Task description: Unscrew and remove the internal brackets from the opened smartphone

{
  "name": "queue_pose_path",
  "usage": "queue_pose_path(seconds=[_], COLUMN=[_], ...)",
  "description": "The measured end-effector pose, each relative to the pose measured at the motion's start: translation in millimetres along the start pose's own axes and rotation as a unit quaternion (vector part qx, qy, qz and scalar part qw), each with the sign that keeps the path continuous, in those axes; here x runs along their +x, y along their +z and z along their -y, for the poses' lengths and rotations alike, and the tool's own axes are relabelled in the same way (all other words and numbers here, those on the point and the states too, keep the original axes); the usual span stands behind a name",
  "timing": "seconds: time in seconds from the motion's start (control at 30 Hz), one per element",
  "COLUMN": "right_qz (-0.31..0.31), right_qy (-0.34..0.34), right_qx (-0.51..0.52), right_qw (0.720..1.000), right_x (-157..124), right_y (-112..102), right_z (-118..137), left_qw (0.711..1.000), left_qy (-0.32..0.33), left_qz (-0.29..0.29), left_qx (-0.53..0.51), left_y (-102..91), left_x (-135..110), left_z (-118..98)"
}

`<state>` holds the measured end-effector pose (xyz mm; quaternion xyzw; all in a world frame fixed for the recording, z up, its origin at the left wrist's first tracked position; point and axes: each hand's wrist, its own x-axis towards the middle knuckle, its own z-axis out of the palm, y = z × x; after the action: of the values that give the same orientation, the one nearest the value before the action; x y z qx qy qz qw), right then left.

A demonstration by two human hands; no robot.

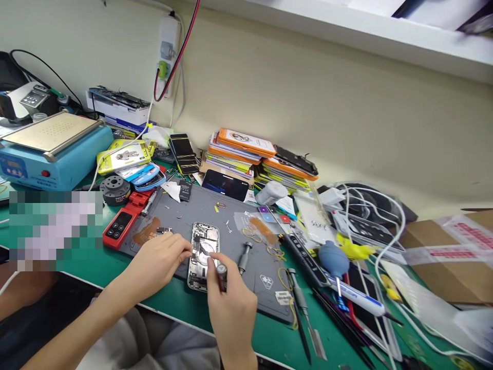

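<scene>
An opened smartphone with a pale metal frame and bare inner parts (pixel 206 234) lay on a dark grey rectangular work mat (pixel 200 206), its screen side off and its circuitry facing up. The person's left hand (pixel 164 259) was at the phone's left edge, thumb and fingertips drawn together; whether they gripped anything could not be told. The right hand (pixel 233 300) was closed around a short grey cylindrical tool handle (pixel 222 272), its fingertips over the phone's right side.

Just right of the phone, a slim grey metal screwdriver-like tool (pixel 244 258) lay on the mat. A red device with round buttons (pixel 117 226) rested by the mat's left edge, and a dark-screened phone (pixel 225 185) leaned at the back. Beyond, on the green tabletop (pixel 269 336), were a blue rubber air blower (pixel 334 260) to the right and a blue box-shaped machine with a gold-coloured top plate (pixel 77 162) to the far left.
</scene>
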<state>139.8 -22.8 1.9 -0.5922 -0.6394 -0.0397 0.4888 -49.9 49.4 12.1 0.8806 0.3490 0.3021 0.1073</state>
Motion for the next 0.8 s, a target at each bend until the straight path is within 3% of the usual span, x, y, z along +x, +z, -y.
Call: queue_pose_path(seconds=[0.13,0.23,0.8], right_qz=[0.145,0.214,0.27], right_qy=[0.166,0.225,0.31], right_qx=[0.047,0.065,0.053], right_qw=[0.974,0.948,0.91], right_x=[6.2,10.5,12.5], right_y=[-13.8,-16.1,-11.0], right_z=[-2.2,-2.5,2.2], left_qw=[1.0,1.0,0.999], left_qy=[0.004,0.012,0.035], left_qz=[0.018,0.018,0.018], left_qx=[-0.011,-0.006,0.003], left_y=[1.2,2.5,5.4], left_x=[-0.8,-1.8,-3.1], left_z=[1.7,2.7,4.5])
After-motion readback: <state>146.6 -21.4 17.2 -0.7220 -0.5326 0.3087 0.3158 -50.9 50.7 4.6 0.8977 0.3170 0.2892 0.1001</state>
